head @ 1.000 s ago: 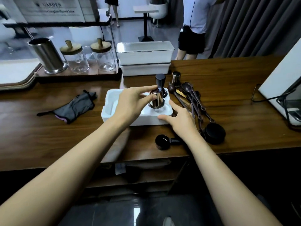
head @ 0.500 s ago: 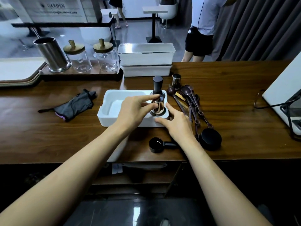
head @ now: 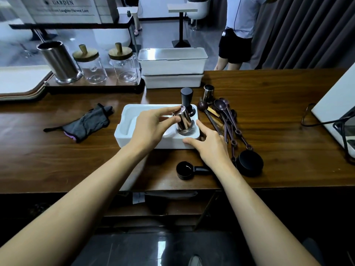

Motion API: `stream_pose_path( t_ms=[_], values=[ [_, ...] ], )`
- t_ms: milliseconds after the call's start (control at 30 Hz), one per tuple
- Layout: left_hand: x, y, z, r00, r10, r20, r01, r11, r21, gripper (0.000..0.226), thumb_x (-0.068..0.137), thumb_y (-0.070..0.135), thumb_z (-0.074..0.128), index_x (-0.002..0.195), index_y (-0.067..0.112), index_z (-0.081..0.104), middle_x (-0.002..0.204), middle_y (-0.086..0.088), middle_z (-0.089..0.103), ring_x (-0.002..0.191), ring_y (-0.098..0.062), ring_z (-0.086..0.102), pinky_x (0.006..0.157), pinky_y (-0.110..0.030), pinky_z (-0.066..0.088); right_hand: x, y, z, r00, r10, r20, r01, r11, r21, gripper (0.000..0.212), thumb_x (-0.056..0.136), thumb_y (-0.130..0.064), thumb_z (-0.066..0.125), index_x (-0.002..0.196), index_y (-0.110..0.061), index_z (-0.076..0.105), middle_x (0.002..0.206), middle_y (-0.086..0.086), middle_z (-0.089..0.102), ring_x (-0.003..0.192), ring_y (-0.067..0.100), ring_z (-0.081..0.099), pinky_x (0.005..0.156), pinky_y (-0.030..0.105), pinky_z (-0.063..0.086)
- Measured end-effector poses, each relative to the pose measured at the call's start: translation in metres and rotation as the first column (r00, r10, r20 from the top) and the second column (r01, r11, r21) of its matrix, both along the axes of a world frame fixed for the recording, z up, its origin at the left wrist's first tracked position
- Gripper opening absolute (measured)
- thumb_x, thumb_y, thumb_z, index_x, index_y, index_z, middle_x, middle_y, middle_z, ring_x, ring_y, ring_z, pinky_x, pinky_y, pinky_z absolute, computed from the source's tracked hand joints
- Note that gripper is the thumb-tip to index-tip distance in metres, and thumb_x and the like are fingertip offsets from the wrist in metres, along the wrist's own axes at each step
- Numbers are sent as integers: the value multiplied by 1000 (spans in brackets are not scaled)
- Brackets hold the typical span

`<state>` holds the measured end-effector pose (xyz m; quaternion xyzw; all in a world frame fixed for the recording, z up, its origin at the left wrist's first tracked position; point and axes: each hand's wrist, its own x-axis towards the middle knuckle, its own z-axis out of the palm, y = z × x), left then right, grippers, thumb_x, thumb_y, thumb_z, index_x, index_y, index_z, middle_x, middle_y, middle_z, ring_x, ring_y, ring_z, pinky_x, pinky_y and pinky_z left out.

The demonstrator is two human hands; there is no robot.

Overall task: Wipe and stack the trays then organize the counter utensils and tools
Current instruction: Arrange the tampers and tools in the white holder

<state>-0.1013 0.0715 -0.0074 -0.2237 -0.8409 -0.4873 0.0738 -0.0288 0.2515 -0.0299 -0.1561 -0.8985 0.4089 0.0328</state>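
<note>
Single wide-angle view from the person's head, facing forward and down over a wooden counter [head: 57, 160]; left hand [head: 151, 127] and right hand [head: 209, 148] lie close in at mid-frame, the floor [head: 163, 246] along the bottom, straight lines bowing toward the edges

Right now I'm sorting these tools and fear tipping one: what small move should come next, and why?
Probably ease the left hand off the steel cylinder: it looks seated, nearly upright, in the white tray's right end, in front of the black-handled tamper. The right hand rests on the tray's front corner, beside the loose spoons.
</note>
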Motion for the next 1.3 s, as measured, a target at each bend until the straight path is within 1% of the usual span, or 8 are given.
stream_pose_path(
  t_ms=[100, 300, 467, 633, 900, 1067, 1233, 1300],
  values=[
    [-4, -8, 5, 998, 63, 3, -63, 996, 64, 29, 90, 27, 77, 118, 33, 75, 108, 19, 74, 96, 5, 71, 95, -31, 56, -1, 0, -3, 1000, -5, 0, 5, 1000, -12, 81, 80, -60, 73, 151, -42, 37, 145, 4, 56, 132, 24, 51, 101, 38, 44],
    [-31, -31, 6, 974, 212, -75, -216, 975, -57, 28, 88, 32, 77, 116, 36, 76, 104, 16, 77, 86, 10, 69, 79, -23, 52, -3, 0, -7, 1000, -18, -8, 18, 1000, -17, 81, 79, -61, 73, 151, -45, 38, 146, 2, 55, 131, 22, 52, 105, 40, 45],
    [-47, -40, -5, 953, 281, -109, -296, 944, -150, 28, 90, 35, 74, 117, 28, 77, 107, 6, 78, 97, -4, 71, 86, -29, 53, -3, 1, -10, 1000, -21, -10, 21, 999, -27, 83, 77, -64, 73, 150, -47, 37, 146, -1, 55, 132, 21, 52, 106, 43, 46],
    [-53, -40, -8, 943, 305, -135, -325, 930, -172, 26, 90, 32, 74, 115, 25, 77, 108, 5, 78, 97, -8, 72, 88, -33, 55, -4, 1, -12, 1000, -25, -8, 25, 999, -37, 83, 77, -63, 73, 150, -48, 37, 144, 0, 57, 131, 21, 52, 106, 45, 47],
    [-56, -34, -15, 967, 255, -5, -247, 933, -261, 17, 85, 24, 77, 102, 23, 76, 106, 7, 76, 94, -10, 69, 85, -31, 50, -5, 1, -14, 1000, -24, -3, 24, 999, -37, 85, 77, -65, 72, 150, -48, 33, 145, 0, 56, 132, 24, 50, 107, 48, 45],
    [-58, -31, -8, 972, 223, 68, -194, 937, -291, 13, 86, 19, 75, 95, 22, 67, 109, 7, 69, 95, -13, 62, 71, -23, 40, -4, 1, -12, 1000, -19, -10, 18, 999, -40, 82, 79, -63, 72, 151, -46, 36, 137, 1, 62, 129, 24, 53, 107, 47, 45],
    [-55, -32, -2, 979, 159, 128, -117, 951, -287, 32, 82, 16, 75, 105, 28, 58, 117, 5, 61, 91, -14, 67, 75, -23, 44, -3, 0, -11, 1000, -22, -8, 22, 998, -60, 83, 77, -62, 73, 150, -46, 36, 140, 0, 60, 130, 24, 53, 105, 46, 47],
    [-55, -30, 7, 982, 152, 113, -123, 965, -233, 33, 82, 19, 69, 110, 31, 55, 121, 3, 60, 104, -15, 65, 89, -31, 51, -3, 0, -10, 1000, -20, -9, 19, 998, -60, 83, 78, -62, 73, 151, -45, 37, 141, 1, 60, 129, 24, 53, 105, 45, 47]
  ],
)
